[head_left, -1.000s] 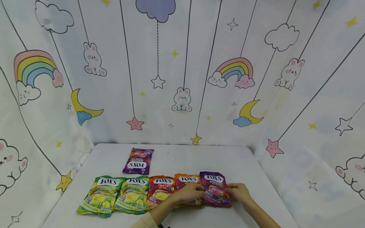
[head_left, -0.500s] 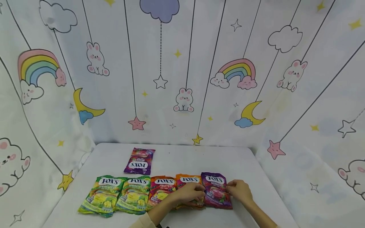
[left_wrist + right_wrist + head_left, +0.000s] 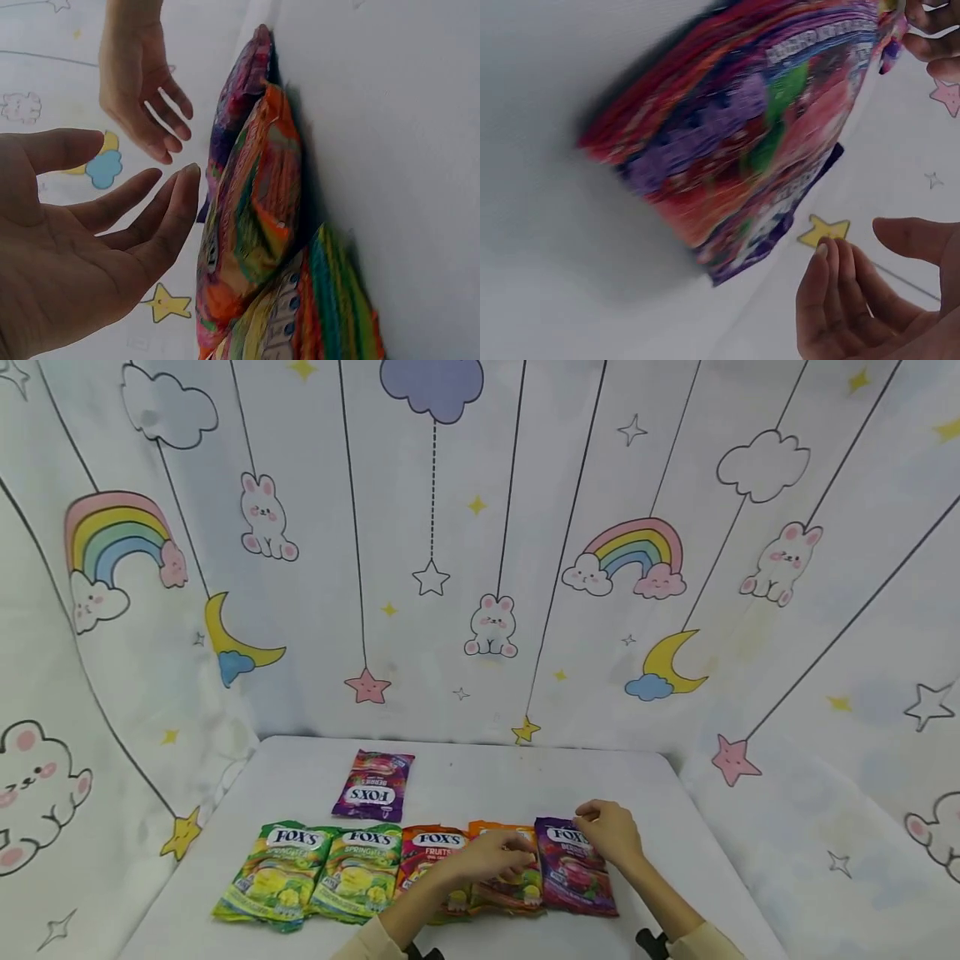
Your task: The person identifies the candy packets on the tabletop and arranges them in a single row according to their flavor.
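Observation:
A row of Fox's candy bags lies on the white table. At its right end is a purple berries bag (image 3: 576,881), with my right hand (image 3: 611,835) just over its upper right corner. The right wrist view shows this hand's fingers (image 3: 840,285) loosely bent, holding nothing. My left hand (image 3: 489,858) hovers over the orange bag (image 3: 506,897), partly covering it. Its fingers (image 3: 176,206) are relaxed and gently bent in the left wrist view, apart from the bags. Left of the orange bag lie a red fruits bag (image 3: 423,860) and two green spring tea bags, one (image 3: 356,881) overlapping the other (image 3: 273,881).
Behind the row, a second purple berries bag (image 3: 372,787) lies upside down to my view. The white table (image 3: 487,777) meets a cloth backdrop (image 3: 420,643) printed with rabbits, stars and rainbows at the back and sides.
My right hand has left the purple bag's right edge and moved up toward its top corner. The left hand stays over the orange bag. The head view has shifted slightly.

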The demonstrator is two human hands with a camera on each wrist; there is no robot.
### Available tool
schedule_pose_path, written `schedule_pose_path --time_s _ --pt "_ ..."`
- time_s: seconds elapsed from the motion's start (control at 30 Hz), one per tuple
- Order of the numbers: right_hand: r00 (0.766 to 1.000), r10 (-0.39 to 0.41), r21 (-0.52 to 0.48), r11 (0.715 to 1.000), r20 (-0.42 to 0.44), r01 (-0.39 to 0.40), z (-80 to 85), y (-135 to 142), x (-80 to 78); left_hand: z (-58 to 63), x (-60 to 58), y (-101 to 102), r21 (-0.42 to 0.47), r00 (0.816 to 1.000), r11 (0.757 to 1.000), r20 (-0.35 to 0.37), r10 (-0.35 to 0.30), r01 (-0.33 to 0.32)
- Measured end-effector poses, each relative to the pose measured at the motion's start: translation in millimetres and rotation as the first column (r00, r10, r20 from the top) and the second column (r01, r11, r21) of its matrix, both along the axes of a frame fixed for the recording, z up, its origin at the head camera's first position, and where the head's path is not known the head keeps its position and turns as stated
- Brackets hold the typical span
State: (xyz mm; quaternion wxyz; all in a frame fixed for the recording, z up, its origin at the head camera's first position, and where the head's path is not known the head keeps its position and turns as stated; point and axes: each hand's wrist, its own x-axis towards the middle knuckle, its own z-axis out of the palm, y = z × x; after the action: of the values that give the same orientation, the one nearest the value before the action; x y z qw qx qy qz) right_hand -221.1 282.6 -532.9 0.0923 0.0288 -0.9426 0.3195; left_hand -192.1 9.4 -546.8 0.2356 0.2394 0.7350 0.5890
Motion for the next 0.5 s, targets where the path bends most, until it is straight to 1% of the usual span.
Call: schedule_pose_path --time_s 0.13,0.4,0.5 --pt "1.000 0.025 0.006 1.000 -0.006 -0.025 1.0 -15 -9.8 4.0 -5.6 -9 -0.016 0.999 0.999 -0.024 0.032 -0.033" --pt "0.996 0.087 -0.029 0.996 -0.026 -0.088 6.9 -50 -27.7 12.1 -14.0 -30 0.009 0.992 0.996 -0.082 0.094 -0.094" --pt "0.993 0.116 -0.037 0.992 -0.033 -0.117 9.4 -64 -35.2 13.8 -16.8 -37 0.013 0.988 0.993 -0.092 0.120 -0.119"
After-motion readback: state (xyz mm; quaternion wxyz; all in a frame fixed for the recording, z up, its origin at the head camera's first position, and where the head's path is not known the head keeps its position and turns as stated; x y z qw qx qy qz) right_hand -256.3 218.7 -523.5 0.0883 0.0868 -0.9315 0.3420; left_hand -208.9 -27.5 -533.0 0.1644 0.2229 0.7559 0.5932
